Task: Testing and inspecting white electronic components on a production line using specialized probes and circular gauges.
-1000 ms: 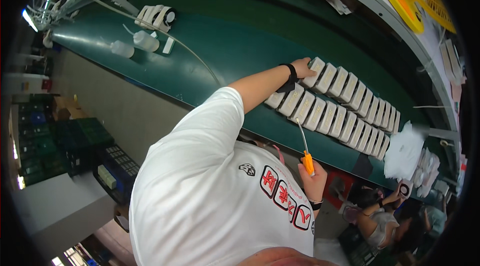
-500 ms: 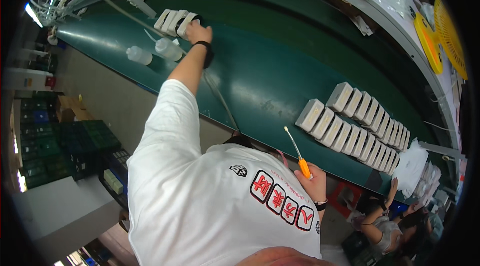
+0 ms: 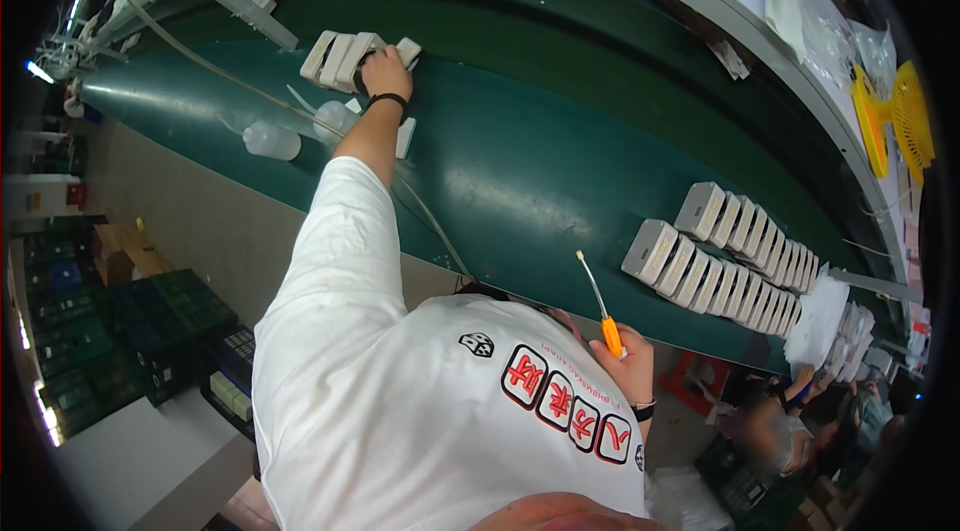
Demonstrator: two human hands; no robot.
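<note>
My left hand (image 3: 388, 74), with a black band at the wrist, reaches across the green table to a short row of pale grey box-shaped casings (image 3: 338, 59). Its fingers are curled down on a casing at the right end of the row, partly hidden by the hand. One more pale piece (image 3: 408, 53) shows just beyond the fingers, and a flat white piece (image 3: 405, 138) lies beside the wrist. Close to my body, my right hand (image 3: 632, 368) is closed on an orange-handled tool (image 3: 611, 333) with a thin metal shaft and a pale tip, pointing up and away.
Two translucent squeeze bottles (image 3: 272, 141) stand left of my forearm. A hose (image 3: 215, 71) crosses the green table (image 3: 500, 161). Two rows of similar casings (image 3: 690, 266) stand at right, beside white bags (image 3: 818, 316). Another person (image 3: 775, 426) sits beyond them. Dark crates (image 3: 165, 321) are stacked at left.
My left hand has shifted slightly along the row, and a pale piece now shows beyond its fingers. The flat white piece beside the wrist has come into sight. My right hand keeps the tool.
</note>
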